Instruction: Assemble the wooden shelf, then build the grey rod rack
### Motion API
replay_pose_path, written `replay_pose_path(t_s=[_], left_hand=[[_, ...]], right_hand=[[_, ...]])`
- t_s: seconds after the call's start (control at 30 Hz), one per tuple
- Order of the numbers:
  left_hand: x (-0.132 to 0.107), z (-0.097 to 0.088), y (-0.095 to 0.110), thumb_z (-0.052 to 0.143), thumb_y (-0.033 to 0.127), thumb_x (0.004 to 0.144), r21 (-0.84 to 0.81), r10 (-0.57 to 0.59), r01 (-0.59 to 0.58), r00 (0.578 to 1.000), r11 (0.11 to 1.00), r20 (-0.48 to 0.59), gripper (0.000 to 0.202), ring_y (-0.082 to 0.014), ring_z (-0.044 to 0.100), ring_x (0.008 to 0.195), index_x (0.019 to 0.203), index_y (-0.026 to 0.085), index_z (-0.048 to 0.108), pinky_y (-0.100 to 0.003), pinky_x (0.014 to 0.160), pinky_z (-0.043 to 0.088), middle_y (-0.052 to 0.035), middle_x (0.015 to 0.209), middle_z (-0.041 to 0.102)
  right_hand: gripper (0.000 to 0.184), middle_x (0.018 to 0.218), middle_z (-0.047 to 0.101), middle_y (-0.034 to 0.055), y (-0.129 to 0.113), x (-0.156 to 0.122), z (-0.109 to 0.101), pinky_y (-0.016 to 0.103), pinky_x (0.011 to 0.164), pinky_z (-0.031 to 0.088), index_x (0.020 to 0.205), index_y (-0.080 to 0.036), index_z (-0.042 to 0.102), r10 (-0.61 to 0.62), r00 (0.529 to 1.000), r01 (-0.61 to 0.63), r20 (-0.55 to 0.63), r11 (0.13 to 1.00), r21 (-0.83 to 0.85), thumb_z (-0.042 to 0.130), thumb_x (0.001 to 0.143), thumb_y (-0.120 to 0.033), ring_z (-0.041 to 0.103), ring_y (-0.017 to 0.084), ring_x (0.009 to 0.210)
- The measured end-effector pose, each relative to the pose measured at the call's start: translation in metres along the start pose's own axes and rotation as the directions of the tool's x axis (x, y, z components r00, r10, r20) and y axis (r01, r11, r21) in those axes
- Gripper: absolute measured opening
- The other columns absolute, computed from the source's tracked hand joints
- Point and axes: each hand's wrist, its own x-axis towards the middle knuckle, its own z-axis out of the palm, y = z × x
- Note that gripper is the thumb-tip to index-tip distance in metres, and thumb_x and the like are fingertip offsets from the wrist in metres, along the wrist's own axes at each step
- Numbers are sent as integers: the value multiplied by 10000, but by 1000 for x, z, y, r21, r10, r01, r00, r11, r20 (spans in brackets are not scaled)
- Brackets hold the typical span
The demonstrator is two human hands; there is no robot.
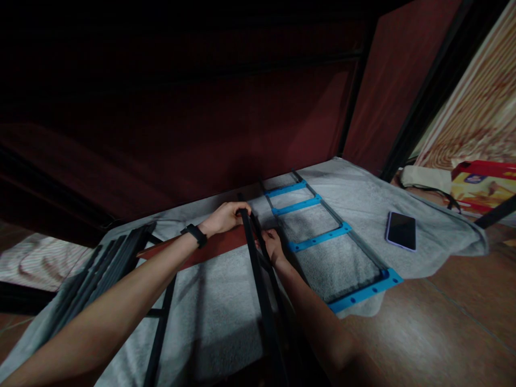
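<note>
My left hand (224, 217) wears a black watch and is closed round the upper end of a black metal bar (258, 279) that runs from the bottom of the view up to the middle. My right hand (273, 244) pinches a second thin black bar right beside the first, a little lower down. Both bars stand over a grey towel (226, 301) spread on the floor. To the right of my hands lies a ladder-like frame with blue cross-pieces (319, 238), flat on the towel.
A phone (401, 230) lies face up on the towel at the right. More black frame parts (105, 269) lie at the left. Dark red fabric panels rise behind. A red box (484, 185) sits at the far right on a brown tiled floor (443, 333).
</note>
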Motion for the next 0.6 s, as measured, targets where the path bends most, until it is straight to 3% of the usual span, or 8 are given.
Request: replay_pose_path(t_s=[0.3,0.6], left_hand=[[3,3,0,591,184,748,12,-1,1,1000,1000,2,156,-95,506,658,891,152,644,-180,612,367,19,740,600],[2,4,7,596,175,741,24,-15,14,1000,1000,2,116,-92,484,643,847,150,636,-177,601,357,26,704,564]], right_hand=[[169,526,558,-70,-7,-2,0,271,479,494,839,-241,458,80,996,-78,-38,996,45,576,754,-326,596,158,467],[215,461,494,-94,-2,-2,-1,252,408,448,750,-253,428,6,1000,-6,-31,1000,-13,621,737,-348,555,148,411]])
